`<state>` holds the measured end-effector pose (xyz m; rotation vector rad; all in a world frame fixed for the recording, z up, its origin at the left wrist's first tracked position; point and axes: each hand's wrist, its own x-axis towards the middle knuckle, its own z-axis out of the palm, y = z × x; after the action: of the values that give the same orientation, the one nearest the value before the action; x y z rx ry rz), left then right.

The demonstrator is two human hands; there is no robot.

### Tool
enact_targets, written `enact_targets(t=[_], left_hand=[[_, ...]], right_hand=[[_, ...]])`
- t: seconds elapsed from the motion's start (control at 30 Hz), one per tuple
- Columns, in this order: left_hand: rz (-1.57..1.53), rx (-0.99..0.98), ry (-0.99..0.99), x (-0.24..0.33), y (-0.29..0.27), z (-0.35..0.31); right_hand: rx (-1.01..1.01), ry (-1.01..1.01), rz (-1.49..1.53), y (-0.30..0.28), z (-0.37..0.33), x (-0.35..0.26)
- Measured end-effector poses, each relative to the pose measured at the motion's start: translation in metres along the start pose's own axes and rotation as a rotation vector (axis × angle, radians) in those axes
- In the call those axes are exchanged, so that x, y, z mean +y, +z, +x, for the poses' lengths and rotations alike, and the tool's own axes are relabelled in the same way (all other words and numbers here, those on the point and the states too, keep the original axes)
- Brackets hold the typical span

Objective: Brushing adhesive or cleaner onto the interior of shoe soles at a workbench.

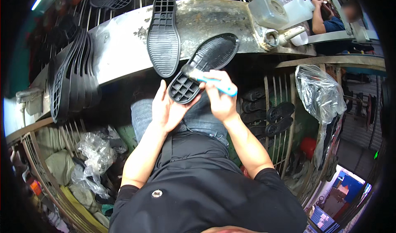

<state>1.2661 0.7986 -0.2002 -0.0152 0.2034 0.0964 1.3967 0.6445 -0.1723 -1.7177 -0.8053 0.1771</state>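
My left hand supports a black shoe sole by its heel end, fingers beneath it and thumb at the side. The sole slants up to the right, its far end by the bench edge and its grid of square hollows facing up. My right hand is closed round the blue handle of a brush. The brush's bristles touch the middle of the sole. Just left of it, a second black sole lies on the worn metal bench, jutting over the near edge.
A row of black soles stands on the bench at the left. A clear square container, a white bottle and a small cup are at the right. More soles sit on a rack below. Beyond is another person.
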Motion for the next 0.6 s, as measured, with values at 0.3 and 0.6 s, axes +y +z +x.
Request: enact_targets(t=[0.3,0.6], left_hand=[[0.228,0.138,0.028,-0.001,0.004,-0.004],[0.603,0.087,0.118,0.003,0.016,-0.006]], right_hand=[[-0.287,-0.140,0.014,-0.025,0.001,-0.057],[-0.036,0.215,-0.408,-0.105,0.088,-0.002]])
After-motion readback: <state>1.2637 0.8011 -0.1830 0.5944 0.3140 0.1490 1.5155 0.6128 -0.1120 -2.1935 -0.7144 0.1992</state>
